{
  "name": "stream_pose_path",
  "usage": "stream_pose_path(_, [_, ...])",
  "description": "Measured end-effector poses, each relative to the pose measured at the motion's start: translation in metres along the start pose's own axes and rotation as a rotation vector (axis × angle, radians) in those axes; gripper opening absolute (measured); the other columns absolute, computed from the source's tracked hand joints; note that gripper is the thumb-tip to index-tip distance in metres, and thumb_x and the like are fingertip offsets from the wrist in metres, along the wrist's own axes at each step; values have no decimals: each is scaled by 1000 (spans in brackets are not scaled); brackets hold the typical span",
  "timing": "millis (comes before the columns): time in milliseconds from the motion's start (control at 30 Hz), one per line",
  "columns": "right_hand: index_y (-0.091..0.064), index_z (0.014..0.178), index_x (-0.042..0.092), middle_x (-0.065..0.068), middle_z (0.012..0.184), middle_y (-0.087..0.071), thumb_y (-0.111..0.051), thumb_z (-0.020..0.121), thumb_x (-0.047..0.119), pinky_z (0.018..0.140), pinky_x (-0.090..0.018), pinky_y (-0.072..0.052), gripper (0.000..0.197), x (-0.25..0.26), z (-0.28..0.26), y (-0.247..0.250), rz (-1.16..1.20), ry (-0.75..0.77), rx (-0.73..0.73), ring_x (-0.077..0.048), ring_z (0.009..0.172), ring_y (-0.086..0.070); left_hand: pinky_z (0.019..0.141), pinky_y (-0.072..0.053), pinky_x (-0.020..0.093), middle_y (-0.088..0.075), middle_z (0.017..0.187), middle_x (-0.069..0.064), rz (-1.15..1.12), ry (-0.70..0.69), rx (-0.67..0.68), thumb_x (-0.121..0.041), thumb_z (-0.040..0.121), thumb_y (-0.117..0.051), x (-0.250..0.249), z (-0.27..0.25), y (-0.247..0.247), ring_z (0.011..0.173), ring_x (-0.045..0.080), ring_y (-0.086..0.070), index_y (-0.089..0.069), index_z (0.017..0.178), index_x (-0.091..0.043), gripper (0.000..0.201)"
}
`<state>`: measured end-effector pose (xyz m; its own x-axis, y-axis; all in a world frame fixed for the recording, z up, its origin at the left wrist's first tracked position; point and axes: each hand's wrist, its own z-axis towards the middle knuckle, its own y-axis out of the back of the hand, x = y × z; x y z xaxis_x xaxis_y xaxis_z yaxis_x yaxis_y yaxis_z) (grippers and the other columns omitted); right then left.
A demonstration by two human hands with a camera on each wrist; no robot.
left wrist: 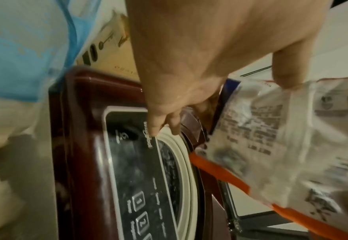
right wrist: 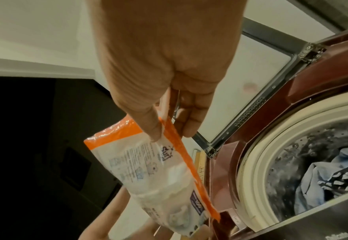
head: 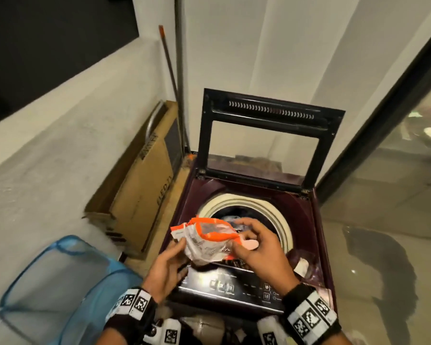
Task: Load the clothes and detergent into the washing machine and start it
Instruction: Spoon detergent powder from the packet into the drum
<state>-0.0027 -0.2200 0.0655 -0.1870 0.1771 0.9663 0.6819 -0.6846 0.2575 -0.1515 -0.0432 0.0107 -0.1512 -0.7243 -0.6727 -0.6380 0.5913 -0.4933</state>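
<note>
The maroon top-loading washing machine [head: 316, 220] stands with its glass lid [head: 266, 135] raised. Blue and dark clothes [head: 237, 212] [right wrist: 322, 175] lie in the drum. A white and orange detergent pouch [head: 207, 242] [left wrist: 281, 138] [right wrist: 148, 175] hangs over the drum's front edge and the control panel [head: 234, 285]. My right hand [head: 239, 242] [right wrist: 169, 129] pinches its orange top edge. My left hand [head: 177, 255] holds its left side, thumb on top and fingers beneath. Something small and pale pink [head: 250, 244] shows by my right thumb; I cannot tell what it is.
A blue mesh laundry basket [head: 57, 282] stands at my lower left. A flat cardboard box [head: 139, 190] leans against the wall left of the machine, with poles [head: 172, 78] behind it. A glass door [head: 383, 170] runs along the right. A white item [head: 301, 266] lies on the machine's right top.
</note>
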Motion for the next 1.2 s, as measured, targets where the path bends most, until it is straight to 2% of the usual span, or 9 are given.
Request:
stream_pose_path(100, [-64,114,39,-2,68,-55,-82,83,9,69,-32,-51,46,3,8,-3,70,-32,25,-13,67,-56,83,-58,29,-63,134,4,-24,-290,-49,12,78,-54,-4,-6,23,109,15,-68,-30,149,-31,87])
stream_pose_path(233, [-63,108,48,-6,83,-71,-84,79,6,72,-33,-57,55,10,15,-5,76,-30,42,-10,73,-65,111,-36,37,-51,147,-9,546,-551,-94,4,72,-78,-18,-12,44,136,13,-47,-13,152,-41,112])
stream_pose_path(300, [-62,107,46,2,88,-73,-86,78,6,72,-31,-57,55,11,19,-7,66,-17,49,-9,75,-66,110,-33,30,-62,132,-15,719,-557,-46,-3,74,-83,-27,-16,36,130,2,-51,-24,151,-38,103])
stream_pose_path(400, [-61,111,32,3,87,-72,-84,79,3,63,-24,-55,48,18,21,-9,119,-28,40,-7,70,-65,99,-49,30,-71,112,-4,727,-472,86,-10,66,-90,-43,-25,22,108,9,-65,-41,143,-35,95])
stream_pose_path(600, [-55,119,16,-5,85,-77,-79,83,-2,61,-26,-58,46,33,22,-7,254,-51,28,-17,73,-72,102,-49,30,-67,125,-13,860,-399,262,-20,55,-98,-51,-34,-14,119,4,-61,-52,131,-32,89])
stream_pose_path(733, [-53,129,21,-11,101,-78,-79,85,3,75,-32,-61,54,38,22,1,311,-9,3,-23,90,-76,99,-52,39,-73,117,-6,794,-457,214,-21,65,-93,-50,-26,-26,112,12,-67,-64,118,-33,62])
stream_pose_path(867, [-51,141,22,-3,117,-74,-83,83,12,89,-32,-59,68,23,16,17,240,-22,5,-16,106,-71,95,-55,43,-74,114,6,654,-471,209,-14,66,-92,-49,-20,-29,109,25,-69,-67,119,-14,58])
stream_pose_path(1100, [-77,108,19,7,103,-79,-78,89,17,81,-17,-52,18,-3,-16,26,-2,-114,129,1,90,-70,82,-59,35,-72,115,17,350,-436,203,-12,55,-92,-46,-15,-43,107,33,-70,-64,120,-3,71])
stream_pose_path(1200, [-78,102,20,7,101,-79,-75,92,21,87,-20,-54,10,-5,-19,21,-11,-106,76,-6,95,-72,76,-59,30,-73,113,18,303,-423,210,4,65,-84,-45,-15,-48,103,30,-71,-62,120,0,59])
